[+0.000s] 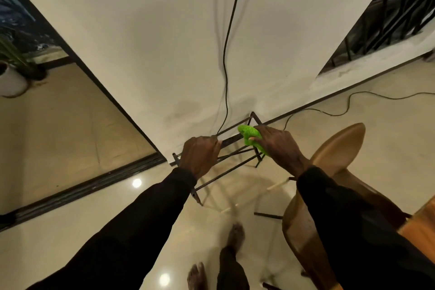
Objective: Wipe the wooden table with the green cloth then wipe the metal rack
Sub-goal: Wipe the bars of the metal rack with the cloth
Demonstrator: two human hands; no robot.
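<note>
A thin dark metal rack (231, 167) stands on the glossy floor against the white wall. My left hand (200, 158) grips the rack's upper bar near its left end. My right hand (279, 145) holds the bright green cloth (250, 135) bunched against the rack's upper bar near the right end. A corner of the wooden table (421, 226) shows at the right edge.
A wooden chair (329, 172) stands close on the right, partly under my right arm. A black cable (229, 54) hangs down the wall behind the rack and trails along the floor to the right. A potted plant (11, 77) sits far left. My bare feet are below.
</note>
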